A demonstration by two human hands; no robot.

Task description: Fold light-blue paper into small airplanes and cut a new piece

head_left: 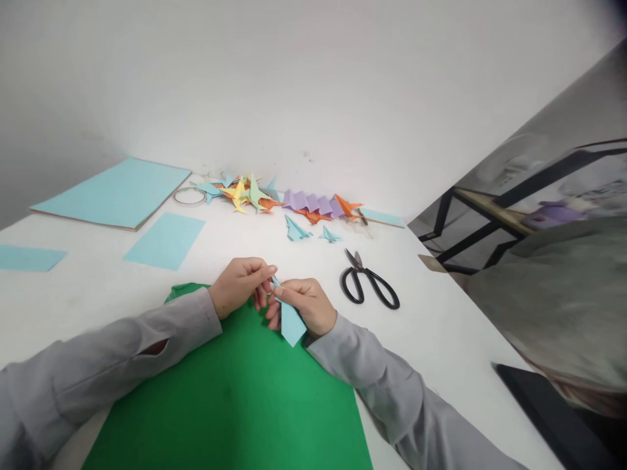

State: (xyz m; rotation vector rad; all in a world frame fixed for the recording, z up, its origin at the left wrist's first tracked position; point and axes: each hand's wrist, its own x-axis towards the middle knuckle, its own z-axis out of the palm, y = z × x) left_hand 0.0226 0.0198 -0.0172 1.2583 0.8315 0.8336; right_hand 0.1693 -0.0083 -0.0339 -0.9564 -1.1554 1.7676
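Between my hands is a small folded piece of light blue paper, held above a green sheet. My left hand pinches its narrow upper end between thumb and fingers. Closed around its middle, my right hand has the thumb on top, while the wider pointed end hangs below the fingers. The finest folds are hidden by my fingertips. Black-handled scissors lie to the right with their blades slightly apart. Two small folded blue paper shapes, one larger and one smaller, rest beyond my hands.
A blue paper stack and loose blue sheets lie on the left. Along the wall sit colourful folded paper figures, a purple pleated strip and a roll of tape. A dark flat object overlaps the table's right edge.
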